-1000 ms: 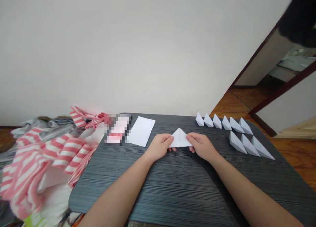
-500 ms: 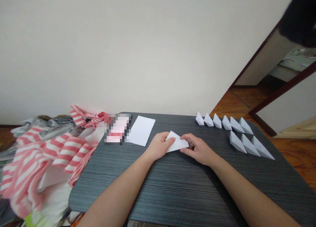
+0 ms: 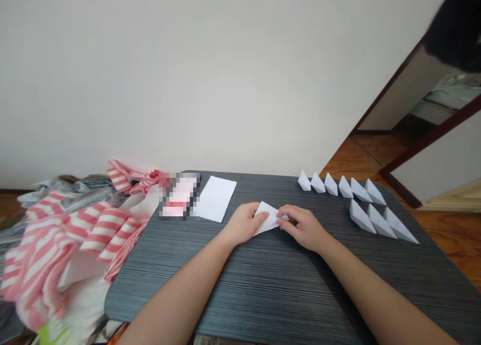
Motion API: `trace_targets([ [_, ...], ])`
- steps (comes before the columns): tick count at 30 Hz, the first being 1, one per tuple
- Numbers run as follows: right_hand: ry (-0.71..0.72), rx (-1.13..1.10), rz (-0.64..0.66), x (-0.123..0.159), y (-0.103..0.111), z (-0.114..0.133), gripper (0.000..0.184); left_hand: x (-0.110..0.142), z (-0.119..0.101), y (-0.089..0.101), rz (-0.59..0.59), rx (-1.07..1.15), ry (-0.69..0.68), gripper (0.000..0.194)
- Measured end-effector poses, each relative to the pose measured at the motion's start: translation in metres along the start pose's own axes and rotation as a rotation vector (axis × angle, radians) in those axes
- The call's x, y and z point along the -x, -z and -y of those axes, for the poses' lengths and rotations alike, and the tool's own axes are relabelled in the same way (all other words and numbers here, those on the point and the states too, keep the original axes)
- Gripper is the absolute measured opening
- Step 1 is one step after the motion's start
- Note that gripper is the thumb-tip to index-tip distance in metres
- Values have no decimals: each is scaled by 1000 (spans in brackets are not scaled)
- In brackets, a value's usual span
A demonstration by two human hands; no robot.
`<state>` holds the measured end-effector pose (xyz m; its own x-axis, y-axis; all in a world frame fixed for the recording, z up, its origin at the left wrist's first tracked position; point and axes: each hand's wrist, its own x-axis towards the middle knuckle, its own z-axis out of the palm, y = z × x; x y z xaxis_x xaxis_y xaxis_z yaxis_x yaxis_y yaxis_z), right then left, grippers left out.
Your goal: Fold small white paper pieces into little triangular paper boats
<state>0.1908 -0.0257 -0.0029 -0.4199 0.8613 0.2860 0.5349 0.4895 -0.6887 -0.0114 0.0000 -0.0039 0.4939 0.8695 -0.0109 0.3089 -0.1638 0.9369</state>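
Observation:
A small folded piece of white paper (image 3: 267,224) is held between both hands just over the dark table. My left hand (image 3: 244,223) grips its left side, thumb on top and fingers hidden beneath. At the paper's right corner, my right hand (image 3: 301,226) pinches the edge between thumb and fingers. Several folded paper boats (image 3: 345,187) stand in a row at the table's back right, with three more paper boats (image 3: 381,221) in front of them. Left of my hands lies a stack of white paper (image 3: 217,199).
The dark wood-grain table (image 3: 240,290) stands against a pale wall. A pixelated pinkish flat object (image 3: 179,195) rests at its back left. Beyond the left edge is a heap of red-and-white striped cloth (image 3: 56,245). A doorway (image 3: 398,114) opens at the right.
My right thumb and fingers have closed in on the paper's right corner, which now looks bent inward. The left hand keeps its grip, shifted very slightly. The boats and stack are unmoved.

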Motion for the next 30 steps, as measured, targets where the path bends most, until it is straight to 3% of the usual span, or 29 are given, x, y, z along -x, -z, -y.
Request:
trace_targets([
  [9,-89,113,-109,-3,-4,-2,16,6,-10,0,48,118,-76,35],
  [13,-132,137,-143,-3,-4,-1,17,6,-12,-2,-20,90,-116,58],
  [18,-171,98,-123,-2,-3,-1,15,4,-6,-2,58,171,9,32],
  [25,-238,-97,-128,0,-8,-4,14,3,-2,1,107,290,32,28],
  [28,-280,-271,-130,0,-9,-6,32,3,-1,1,92,305,44,28],
  [30,-322,-334,-78,1,-9,-7,32,2,0,0,83,312,41,28],
])
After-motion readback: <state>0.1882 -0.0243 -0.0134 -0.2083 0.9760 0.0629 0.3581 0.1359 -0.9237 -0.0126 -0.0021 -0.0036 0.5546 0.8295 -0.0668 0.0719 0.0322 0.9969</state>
